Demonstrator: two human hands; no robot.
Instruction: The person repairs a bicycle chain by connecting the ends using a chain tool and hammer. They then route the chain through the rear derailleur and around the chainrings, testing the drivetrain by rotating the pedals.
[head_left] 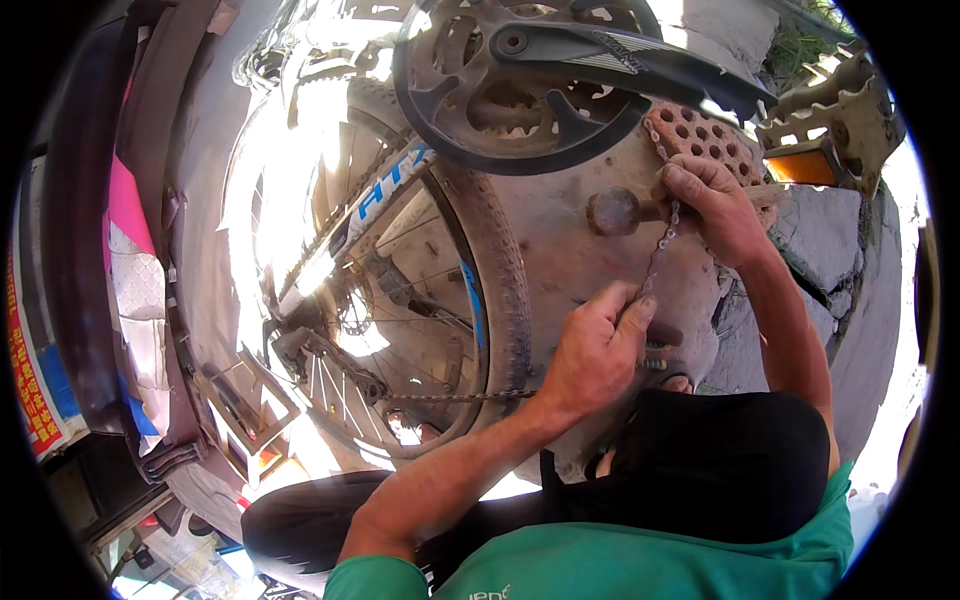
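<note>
The likeliest trouble is a slip: the chain point(664, 238) looks thin, and if either pinch loosened, it could swing away or drop to the dusty ground right of the wheel point(505, 265), where grit would cling to it. A twist between the two grips, if unnoticed, could leave links kinked. Its short upper tail, beyond the right hand point(712, 205), might snag on the brick point(707, 137), farther right of the wheel, or knock the hammer point(613, 212) lying between wheel and brick.

Both hands are right of the wheel. The left hand point(598, 350), the nearer to it, pinches the chain low between thumb and bent fingers; the right, higher and farther off, pinches it between thumb and forefinger. The stretch between them runs slanting, with a slight bend.

The chain is narrow, its small metal links partly bright, partly dull brownish. (A darker run crosses the wheel's lower part towards the left forearm; whether the two join is hidden.)
</note>
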